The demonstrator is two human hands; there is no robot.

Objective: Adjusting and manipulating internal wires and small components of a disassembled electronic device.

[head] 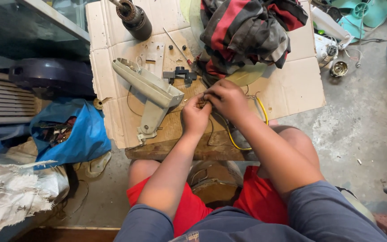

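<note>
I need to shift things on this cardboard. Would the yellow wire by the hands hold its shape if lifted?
Probably not: the thin yellow insulated wire lies in a loose curve, so it likely flops. It looks light. Its far end runs under the right hand, so it may tug.

A crumpled blue plastic bag (83, 134) lies left of the workboard.

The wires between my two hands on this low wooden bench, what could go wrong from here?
1. Both hands, left hand and right hand, pinch the thin wires close together; a hard twist might snap a strand.
2. The yellow wire loops under the right forearm and could snag.
3. The small black screws lie loose on the cardboard and may roll off if it is bumped.
</note>
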